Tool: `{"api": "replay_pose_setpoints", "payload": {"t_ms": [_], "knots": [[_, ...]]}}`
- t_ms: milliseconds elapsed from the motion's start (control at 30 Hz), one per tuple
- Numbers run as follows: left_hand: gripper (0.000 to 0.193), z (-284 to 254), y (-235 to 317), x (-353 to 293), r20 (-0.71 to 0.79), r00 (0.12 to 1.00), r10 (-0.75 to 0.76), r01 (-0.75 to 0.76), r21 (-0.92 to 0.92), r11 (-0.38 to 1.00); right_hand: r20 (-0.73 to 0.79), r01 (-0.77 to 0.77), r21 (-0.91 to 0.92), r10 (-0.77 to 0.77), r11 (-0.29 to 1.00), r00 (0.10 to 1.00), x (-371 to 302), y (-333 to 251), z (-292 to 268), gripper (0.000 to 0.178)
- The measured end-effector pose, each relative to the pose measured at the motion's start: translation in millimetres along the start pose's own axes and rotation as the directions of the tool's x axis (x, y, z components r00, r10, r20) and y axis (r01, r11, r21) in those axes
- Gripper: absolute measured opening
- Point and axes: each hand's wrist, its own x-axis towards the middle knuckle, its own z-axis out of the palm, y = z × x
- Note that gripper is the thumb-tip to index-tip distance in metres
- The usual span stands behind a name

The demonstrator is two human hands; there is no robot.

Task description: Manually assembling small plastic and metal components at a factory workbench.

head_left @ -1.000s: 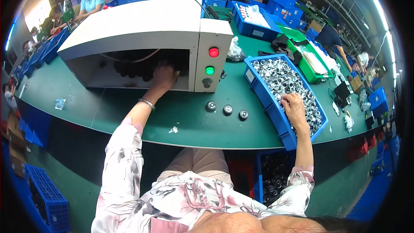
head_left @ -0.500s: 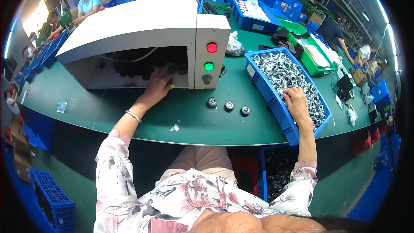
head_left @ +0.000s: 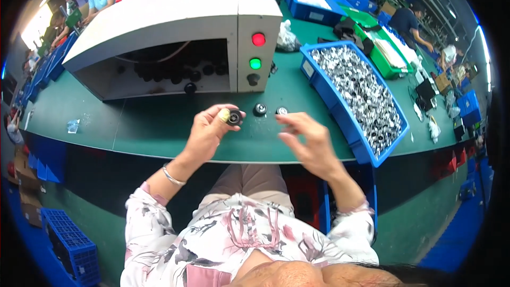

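My left hand [head_left: 207, 130] is closed on a black round cap [head_left: 234, 118] with a lighter centre, over the table in front of the white machine box. The thumb, in a yellowish cover, presses against the cap's side. Two similar caps, a left one [head_left: 260, 109] and a right one [head_left: 282, 111], stand to its right. My right hand [head_left: 311, 143], a little blurred, hovers beside the right cap with thumb and forefinger apart; its palm side is hidden. To its right, a blue bin [head_left: 340, 114] holds many small clear, shiny parts [head_left: 361, 95].
The white machine box [head_left: 159, 21] has a red light [head_left: 258, 39], a green light [head_left: 255, 64] and a dark opening with several black caps inside. One black cap [head_left: 189, 88] lies at its lip. A bagged bundle [head_left: 287, 37] and a green tray [head_left: 390, 58] stand farther back.
My left hand has come out of the machine opening with a black cap. My right hand has left the blue bin and moved left to the caps on the table.
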Motion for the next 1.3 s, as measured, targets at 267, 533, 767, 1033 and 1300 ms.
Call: {"api": "replay_pose_setpoints", "payload": {"t_ms": [267, 533, 767, 1033, 1300], "knots": [[0.023, 43, -44, -44, -0.115, 0.989, 0.087, -0.078, 0.082, 0.994, -0.151, -0.189, 0.433, 0.277, 0.882, 0.949, -14, 24, 90, 0.013], [0.016, 34, -56, -47, -0.034, 0.999, -0.019, 0.019, 0.002, 1.0, -0.167, -0.185, 0.557, 0.327, 0.81, 0.93, -34, 24, 96, 0.012], [0.011, 24, -53, -52, -0.024, 0.996, 0.084, -0.084, 0.019, 0.996, -0.163, -0.135, 0.562, 0.269, 0.816, 0.949, -40, 23, 106, 0.014], [0.014, 24, -51, -60, -0.098, 0.987, 0.127, -0.12, 0.069, 0.99, -0.258, -0.039, 0.47, 0.18, 0.882, 0.949, -41, 21, 122, 0.021], [0.016, 25, -50, -53, -0.064, 0.997, 0.033, -0.036, -0.055, 0.998, -0.179, -0.13, 0.682, 0.337, 0.72, 0.924, -32, 19, 120, 0.016]]}}
